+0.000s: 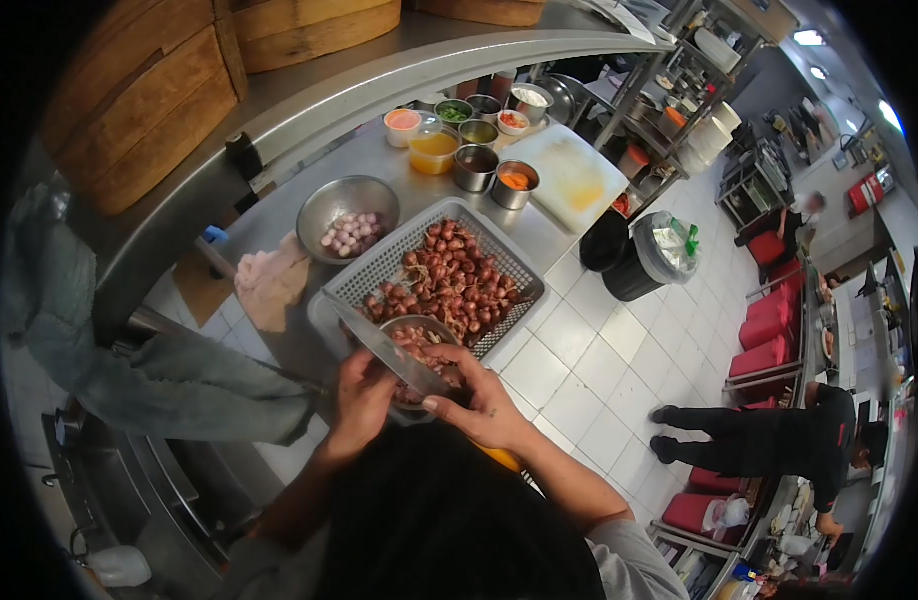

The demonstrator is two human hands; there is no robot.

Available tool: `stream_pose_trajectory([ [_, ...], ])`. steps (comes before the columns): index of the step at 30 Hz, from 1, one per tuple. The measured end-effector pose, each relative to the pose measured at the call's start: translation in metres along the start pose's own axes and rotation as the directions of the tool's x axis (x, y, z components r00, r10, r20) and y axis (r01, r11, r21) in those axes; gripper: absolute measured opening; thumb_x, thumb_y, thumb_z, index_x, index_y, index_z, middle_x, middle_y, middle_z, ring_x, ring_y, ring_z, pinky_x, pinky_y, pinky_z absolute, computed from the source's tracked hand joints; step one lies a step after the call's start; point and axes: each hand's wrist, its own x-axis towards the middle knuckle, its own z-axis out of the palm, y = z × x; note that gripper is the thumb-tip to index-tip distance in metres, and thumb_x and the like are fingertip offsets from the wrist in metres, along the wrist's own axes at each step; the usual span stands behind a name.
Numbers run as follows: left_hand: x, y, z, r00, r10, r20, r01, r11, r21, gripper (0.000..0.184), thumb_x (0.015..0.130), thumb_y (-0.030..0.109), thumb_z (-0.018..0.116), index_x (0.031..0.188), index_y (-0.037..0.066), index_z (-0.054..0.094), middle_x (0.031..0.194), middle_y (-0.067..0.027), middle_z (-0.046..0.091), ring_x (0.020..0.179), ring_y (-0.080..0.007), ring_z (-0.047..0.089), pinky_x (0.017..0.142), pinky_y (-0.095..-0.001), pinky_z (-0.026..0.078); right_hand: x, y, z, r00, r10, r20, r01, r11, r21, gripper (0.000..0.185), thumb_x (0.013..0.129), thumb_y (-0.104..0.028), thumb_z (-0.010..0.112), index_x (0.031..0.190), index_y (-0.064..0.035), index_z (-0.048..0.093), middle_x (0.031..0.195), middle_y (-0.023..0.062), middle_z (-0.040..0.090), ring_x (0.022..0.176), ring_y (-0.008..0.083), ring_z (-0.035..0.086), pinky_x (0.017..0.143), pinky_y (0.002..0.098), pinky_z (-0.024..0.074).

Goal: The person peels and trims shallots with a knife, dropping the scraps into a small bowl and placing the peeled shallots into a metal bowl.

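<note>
My right hand (484, 405) is closed around a large knife (384, 345), its blade slanting up to the left and a yellow handle end showing below the hand. Close to the blade's other side, my left hand (364, 390) has its fingers curled; whatever lies in them is hidden. Beneath the blade is a metal bowl (449, 335) with peelings and small bulbs, partly covered by the knife and hands. It sits at the near end of a grey perforated basket (524, 265) heaped with red shallots (464, 265). Peeled shallots (351, 235) lie in a steel bowl (316, 205) beyond.
Several containers of sauces and chopped food, including an orange tub (434, 150), stand behind the basket. A white cutting board (564, 175) lies to their right. A lined bin (634, 270) is on the tiled floor. Another person (769, 440) stands at the far right counter.
</note>
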Motion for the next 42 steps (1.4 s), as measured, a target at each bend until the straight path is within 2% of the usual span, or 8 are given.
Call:
stream_pose_trajectory([
  [7,-0.007,0.0,0.008,0.999,0.037,0.012,-0.038,0.991,0.128,0.028,0.093,-0.002,0.064,0.12,-0.004,0.061,0.114,-0.0108,0.067,0.107,-0.0171,0.065,0.095,-0.0313,0.052,0.001,0.002,0.003,0.997,-0.039,-0.061,0.034,0.996,-0.082,0.045,0.09,-0.018,0.077,0.122,-0.0035,0.049,0.106,0.0087,0.064,0.093,0.0128,0.058,0.082,0.0292,0.0477],
  [13,-0.015,0.002,0.018,0.998,-0.016,0.058,0.004,0.98,0.199,0.026,0.094,-0.001,0.063,0.12,-0.004,0.061,0.114,-0.0109,0.068,0.105,-0.0177,0.066,0.091,-0.0302,0.054,0.005,0.014,0.009,0.979,-0.124,-0.159,0.143,0.983,0.112,0.031,0.095,-0.019,0.072,0.111,-0.0059,0.049,0.089,0.0045,0.06,0.077,0.0108,0.057,0.066,0.0252,0.0461],
  [14,-0.015,0.002,0.016,0.998,-0.024,0.058,0.011,0.974,0.226,0.027,0.095,-0.001,0.064,0.121,-0.004,0.061,0.114,-0.0108,0.068,0.105,-0.0178,0.066,0.09,-0.0301,0.054,0.005,0.014,0.004,0.996,-0.001,-0.093,0.026,0.964,0.265,0.029,0.096,-0.02,0.07,0.111,-0.0065,0.049,0.087,0.0042,0.059,0.073,0.0104,0.055,0.062,0.0247,0.044],
  [17,-0.008,0.003,0.016,0.988,-0.133,0.08,0.143,0.98,-0.14,0.031,0.095,0.002,0.064,0.124,-0.005,0.057,0.114,-0.0124,0.066,0.1,-0.0177,0.065,0.085,-0.0311,0.053,0.006,0.011,-0.009,0.972,0.227,0.063,-0.222,0.792,0.569,0.025,0.099,-0.027,0.065,0.109,-0.0095,0.05,0.079,0.0034,0.054,0.054,0.0089,0.045,0.045,0.0229,0.0327],
  [24,-0.001,-0.008,0.003,0.983,-0.123,0.135,0.129,0.991,-0.034,0.031,0.099,0.005,0.06,0.128,-0.001,0.054,0.113,-0.0124,0.066,0.097,-0.0182,0.064,0.081,-0.0316,0.052,0.008,0.018,-0.012,0.942,0.312,0.122,-0.313,0.689,0.654,0.024,0.1,-0.029,0.064,0.108,-0.0105,0.051,0.077,0.0039,0.056,0.053,0.0101,0.047,0.046,0.0225,0.0336],
  [29,-0.005,0.004,-0.003,0.971,-0.197,0.134,0.219,0.96,-0.175,0.027,0.099,0.004,0.06,0.125,0.001,0.055,0.113,-0.0119,0.065,0.097,-0.0197,0.064,0.082,-0.0337,0.052,0.009,0.028,-0.018,0.953,0.303,0.003,-0.253,0.789,0.56,0.023,0.1,-0.028,0.065,0.104,-0.0103,0.05,0.077,0.006,0.062,0.052,0.0111,0.049,0.046,0.0229,0.0351],
  [34,-0.005,-0.016,-0.022,0.989,-0.1,0.112,0.123,0.968,-0.221,0.028,0.098,0.004,0.06,0.126,0.003,0.054,0.114,-0.0121,0.065,0.103,-0.0212,0.064,0.087,-0.0355,0.051,0.005,0.045,-0.016,0.946,0.323,-0.009,-0.276,0.823,0.496,0.024,0.098,-0.026,0.068,0.098,-0.0113,0.048,0.079,0.0066,0.065,0.053,0.0118,0.052,0.046,0.0236,0.037],
  [42,-0.002,-0.019,-0.016,0.996,-0.086,0.006,0.085,0.966,-0.244,0.033,0.096,-0.002,0.061,0.128,-0.003,0.053,0.126,-0.0147,0.061,0.114,-0.022,0.062,0.099,-0.0384,0.053,-0.004,0.021,-0.006,0.962,0.272,0.033,-0.268,0.91,0.318,0.042,0.097,-0.017,0.069,0.133,-0.0085,0.05,0.095,0.0018,0.062,0.079,0.01,0.059,0.071,0.0231,0.0471],
])
